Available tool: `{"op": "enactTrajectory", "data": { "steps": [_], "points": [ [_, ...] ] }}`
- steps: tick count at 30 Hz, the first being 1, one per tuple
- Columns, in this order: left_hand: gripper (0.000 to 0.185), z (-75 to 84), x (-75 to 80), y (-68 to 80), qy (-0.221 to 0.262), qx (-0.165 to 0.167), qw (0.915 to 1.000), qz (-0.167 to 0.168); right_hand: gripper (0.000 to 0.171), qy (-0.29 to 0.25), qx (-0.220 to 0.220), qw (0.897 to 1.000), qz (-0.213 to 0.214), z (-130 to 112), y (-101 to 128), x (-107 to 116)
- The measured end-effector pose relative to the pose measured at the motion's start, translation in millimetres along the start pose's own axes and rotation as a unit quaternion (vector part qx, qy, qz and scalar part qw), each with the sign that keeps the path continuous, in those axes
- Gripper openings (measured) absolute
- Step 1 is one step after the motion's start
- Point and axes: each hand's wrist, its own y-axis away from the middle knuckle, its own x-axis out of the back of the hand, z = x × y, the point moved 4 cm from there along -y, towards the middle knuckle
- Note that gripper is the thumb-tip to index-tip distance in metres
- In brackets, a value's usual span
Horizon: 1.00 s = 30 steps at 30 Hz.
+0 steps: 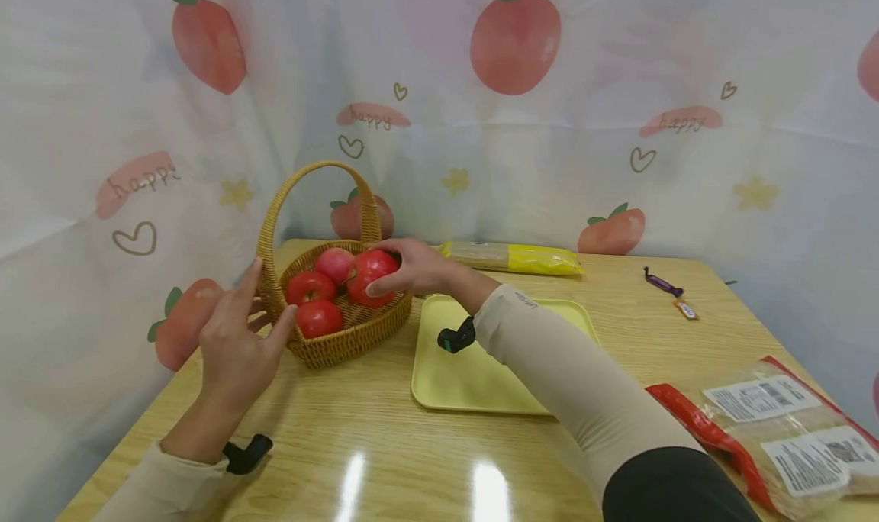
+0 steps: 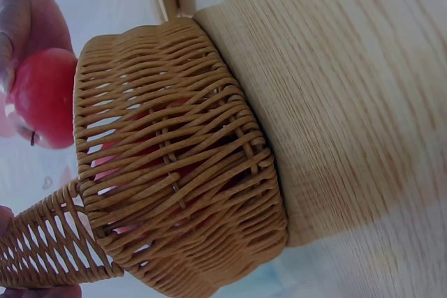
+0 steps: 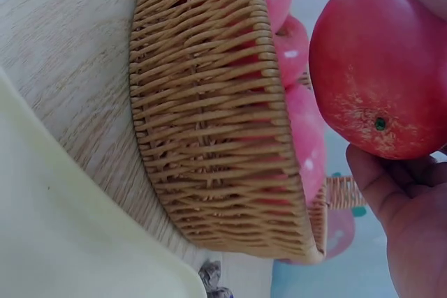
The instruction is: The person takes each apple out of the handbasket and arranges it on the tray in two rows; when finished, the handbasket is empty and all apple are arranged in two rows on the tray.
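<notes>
While right hand (image 1: 412, 269) is gripping red apple (image 1: 371, 276) over basket (image 1: 357, 331), centre-left of frame, left hand (image 1: 236, 337) is resting w/ fingers spread against basket rim. Advice: be keeping grip firm, lifting clear of handle (image 1: 312, 172), steadying basket.

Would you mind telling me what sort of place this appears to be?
Probably a staged tabletop set rather than a real kitchen: a wooden table enclosed by a peach-print cloth backdrop, with a wicker basket of red fruit, a yellow tray and packaged food laid out.
</notes>
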Motion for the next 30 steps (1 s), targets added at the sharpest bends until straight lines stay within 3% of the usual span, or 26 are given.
{"op": "enactTrajectory", "data": {
  "steps": [15, 30],
  "points": [
    [0.085, -2.1, 0.0, -0.6, 0.003, 0.009, 0.9999, -0.006, 0.066, -0.075, -0.020, 0.996, 0.031, 19, 21, 17],
    [0.085, -6.6, -1.7, -0.2, 0.004, 0.013, 0.9999, -0.002, 0.068, -0.070, -0.047, 0.995, 0.052, 38, 39, 27]
  ]
}}
